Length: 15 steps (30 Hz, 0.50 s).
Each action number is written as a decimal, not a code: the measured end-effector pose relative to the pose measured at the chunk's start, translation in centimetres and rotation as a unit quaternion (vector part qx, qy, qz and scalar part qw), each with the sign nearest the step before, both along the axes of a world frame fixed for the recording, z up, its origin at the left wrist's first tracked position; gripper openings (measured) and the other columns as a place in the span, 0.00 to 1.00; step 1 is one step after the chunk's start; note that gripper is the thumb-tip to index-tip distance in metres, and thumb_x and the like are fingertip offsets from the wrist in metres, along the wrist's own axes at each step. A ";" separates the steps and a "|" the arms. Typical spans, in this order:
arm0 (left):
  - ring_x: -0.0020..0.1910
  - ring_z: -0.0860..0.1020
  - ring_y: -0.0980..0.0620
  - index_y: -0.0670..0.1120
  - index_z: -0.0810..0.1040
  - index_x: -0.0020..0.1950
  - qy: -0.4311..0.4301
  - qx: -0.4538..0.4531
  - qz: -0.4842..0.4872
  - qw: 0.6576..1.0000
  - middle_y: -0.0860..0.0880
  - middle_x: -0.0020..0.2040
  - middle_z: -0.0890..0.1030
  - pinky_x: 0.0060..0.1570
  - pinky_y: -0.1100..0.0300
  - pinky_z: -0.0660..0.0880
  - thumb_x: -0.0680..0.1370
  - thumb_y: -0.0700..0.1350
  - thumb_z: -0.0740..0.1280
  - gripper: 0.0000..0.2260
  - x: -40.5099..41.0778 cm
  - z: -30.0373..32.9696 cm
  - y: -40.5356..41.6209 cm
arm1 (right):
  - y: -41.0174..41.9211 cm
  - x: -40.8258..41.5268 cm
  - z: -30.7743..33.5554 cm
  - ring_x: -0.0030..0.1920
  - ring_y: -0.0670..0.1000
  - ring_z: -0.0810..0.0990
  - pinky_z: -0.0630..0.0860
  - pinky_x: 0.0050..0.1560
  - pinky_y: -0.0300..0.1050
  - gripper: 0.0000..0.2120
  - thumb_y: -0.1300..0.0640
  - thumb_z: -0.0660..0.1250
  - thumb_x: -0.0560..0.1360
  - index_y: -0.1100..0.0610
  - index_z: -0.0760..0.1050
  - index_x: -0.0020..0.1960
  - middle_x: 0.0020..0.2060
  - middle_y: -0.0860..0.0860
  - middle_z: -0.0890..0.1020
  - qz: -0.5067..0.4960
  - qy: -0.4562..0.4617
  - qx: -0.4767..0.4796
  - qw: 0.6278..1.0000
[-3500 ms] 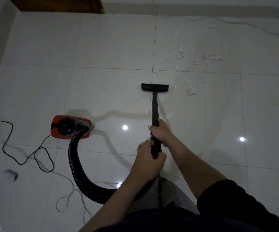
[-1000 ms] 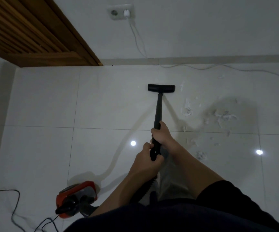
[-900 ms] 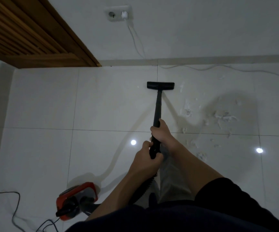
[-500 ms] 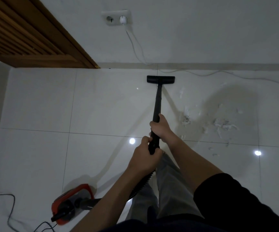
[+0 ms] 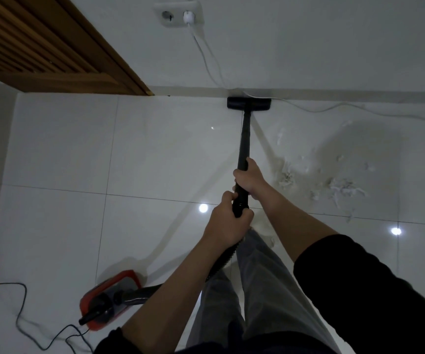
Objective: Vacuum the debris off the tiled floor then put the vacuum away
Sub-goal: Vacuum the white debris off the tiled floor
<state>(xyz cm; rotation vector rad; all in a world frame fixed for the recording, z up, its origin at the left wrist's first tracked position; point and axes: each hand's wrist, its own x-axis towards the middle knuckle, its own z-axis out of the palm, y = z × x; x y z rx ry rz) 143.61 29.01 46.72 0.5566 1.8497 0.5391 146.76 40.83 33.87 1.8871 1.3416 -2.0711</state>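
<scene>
Both hands grip the black vacuum wand. My right hand holds it higher up the tube; my left hand holds its lower end, where the ribbed hose starts. The black floor nozzle rests against the skirting at the foot of the white wall. White shredded debris lies scattered on the glossy tiled floor, to the right of the wand. The red and grey vacuum body sits on the floor at lower left, partly behind my left forearm.
A wooden slatted door fills the upper left corner. A wall socket has a white plug, and its white cable runs along the floor past the nozzle. A black power cord loops at lower left. My grey-trousered legs stand below the hands.
I have stepped forward and pushed the wand ahead, so the nozzle has travelled from mid-floor to the base of the wall. The vacuum body has trailed along at lower left.
</scene>
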 end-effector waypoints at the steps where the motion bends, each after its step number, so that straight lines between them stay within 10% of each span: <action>1: 0.28 0.77 0.49 0.49 0.67 0.57 0.000 -0.001 -0.001 1.000 0.48 0.35 0.78 0.34 0.51 0.78 0.77 0.44 0.62 0.10 0.2 -0.2 -0.1 | 0.0 0.2 -0.1 0.31 0.51 0.78 0.74 0.31 0.43 0.29 0.63 0.60 0.77 0.56 0.58 0.77 0.49 0.55 0.75 0.001 -0.001 -0.001 1.000; 15: 0.27 0.77 0.53 0.53 0.67 0.59 -0.010 0.030 0.009 0.999 0.45 0.37 0.79 0.31 0.54 0.78 0.78 0.45 0.63 0.11 2.4 -0.3 -1.1 | -0.5 2.4 1.0 0.28 0.50 0.77 0.75 0.29 0.42 0.19 0.63 0.61 0.78 0.47 0.58 0.61 0.41 0.53 0.75 -0.008 0.014 0.010 1.000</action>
